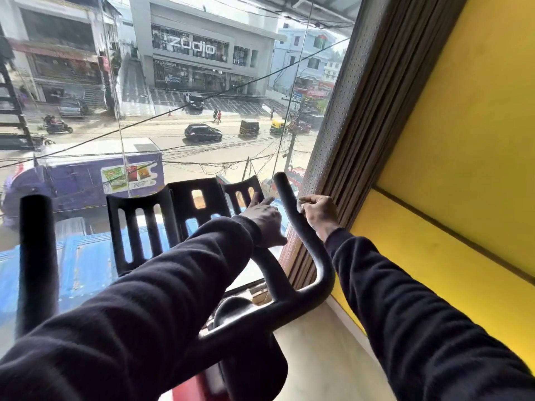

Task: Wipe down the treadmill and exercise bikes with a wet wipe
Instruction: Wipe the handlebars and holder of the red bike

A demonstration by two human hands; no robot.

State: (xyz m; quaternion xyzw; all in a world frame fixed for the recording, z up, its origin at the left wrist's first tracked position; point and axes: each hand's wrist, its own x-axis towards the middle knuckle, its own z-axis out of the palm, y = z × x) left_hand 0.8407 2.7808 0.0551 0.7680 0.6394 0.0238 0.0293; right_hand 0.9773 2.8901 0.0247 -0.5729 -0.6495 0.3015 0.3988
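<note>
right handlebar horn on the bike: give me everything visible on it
The right handlebar horn is a matte black tube that looks foam- or rubber-coated, with a rounded tip pointing up toward the window. It bends at the bottom into the crossbar. The right hand curls around its upper part from the right; the left hand sits just left of it, contact unclear. No wipe is visible.

The exercise bike handlebar [301, 244] and its slotted console tray [144, 227] are black, both sleeves [419, 314] are black too, the wall [469, 140] is bright yellow, the curtain [373, 111] has brown vertical stripes, and the truck [84, 180] outside is purple.
</note>
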